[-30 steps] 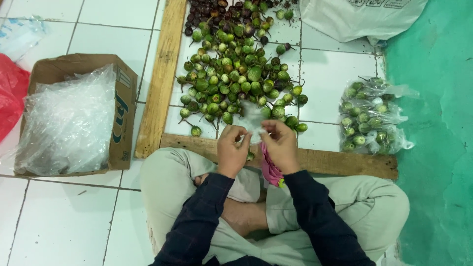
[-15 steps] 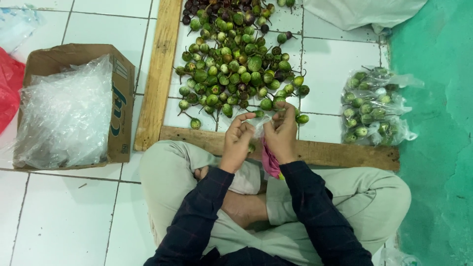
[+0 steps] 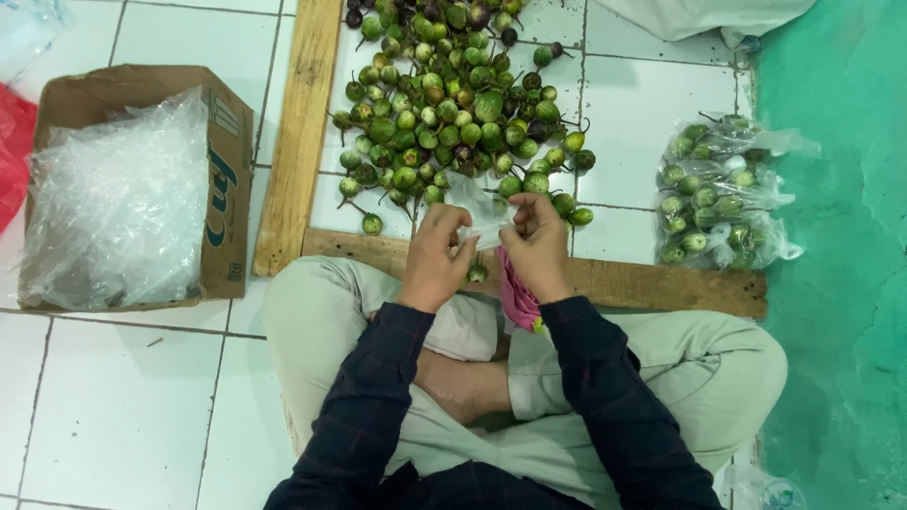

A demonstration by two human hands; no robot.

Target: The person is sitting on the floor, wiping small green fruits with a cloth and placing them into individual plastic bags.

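Observation:
I sit cross-legged on a tiled floor. My left hand [image 3: 436, 257] and my right hand [image 3: 536, 247] are close together, both pinching a small clear plastic bag [image 3: 477, 210] between them, just above a wooden plank [image 3: 642, 280]. A pink thing [image 3: 516, 297] hangs below my right hand. Beyond my hands lies a pile of small round green eggplants [image 3: 453, 104] with stems, some dark purple.
A cardboard box [image 3: 227, 179] full of clear plastic bags [image 3: 118, 203] stands at the left. A second plank [image 3: 298, 132] runs up the pile's left side. Filled bags of eggplants [image 3: 718, 194] lie at the right beside a green mat [image 3: 841, 255]. A red bag [image 3: 11, 151] is at far left.
My hands moved slightly up toward the pile and keep working the clear bag between the fingers. The view shifted a little.

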